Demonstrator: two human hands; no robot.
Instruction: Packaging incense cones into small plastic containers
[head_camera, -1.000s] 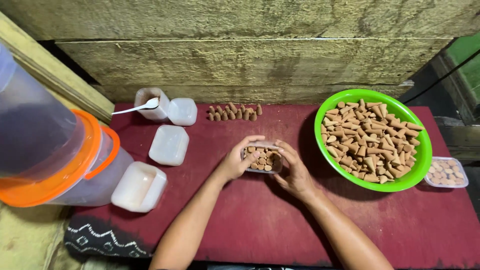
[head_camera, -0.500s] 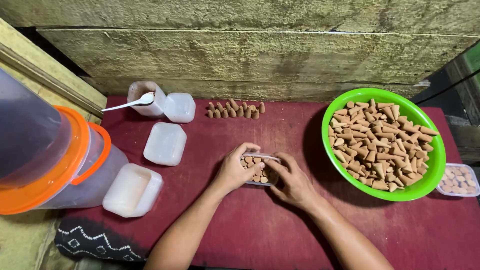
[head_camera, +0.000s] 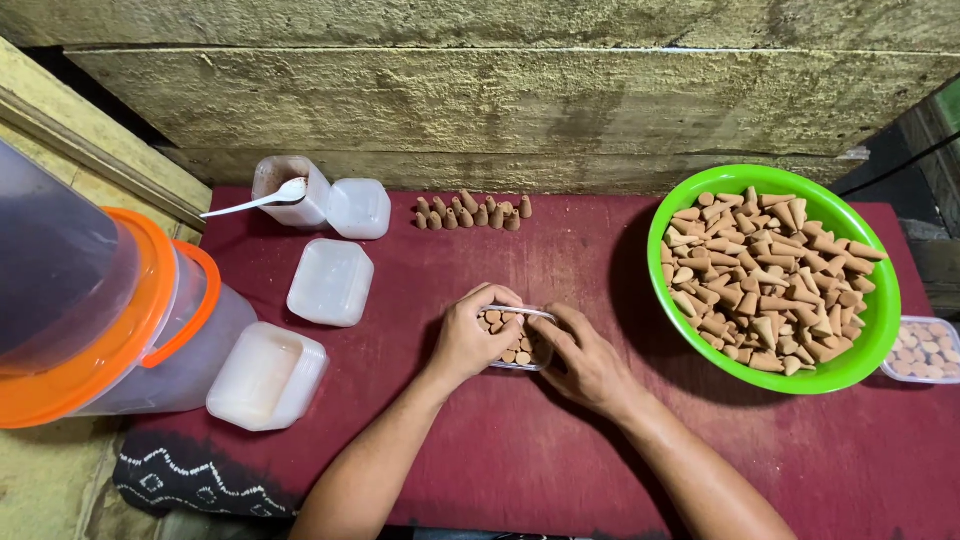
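Note:
A small clear plastic box (head_camera: 518, 338) filled with brown cones sits in the middle of the red tabletop (head_camera: 520, 440). My left hand (head_camera: 468, 340) grips its left side, fingers curled over the rim. Against the box's right side rests my right hand (head_camera: 585, 360), its fingers pressing on the edge. Most of the box is hidden by both hands. A green bowl (head_camera: 868, 345) heaped with brown cones stands to the right of my hands.
A row of upright cones (head_camera: 472, 214) lines the back edge by the wooden wall. Empty white boxes (head_camera: 331, 282) (head_camera: 266, 376) and a jar with a spoon (head_camera: 283, 190) lie at left, beside orange-lidded clear buckets (head_camera: 110, 320). Another filled clear box (head_camera: 925, 350) sits at far right.
My hands have closed in over the box, covering more of it, with the left fingers now curled over its rim. The view shifted slightly leftward and downward.

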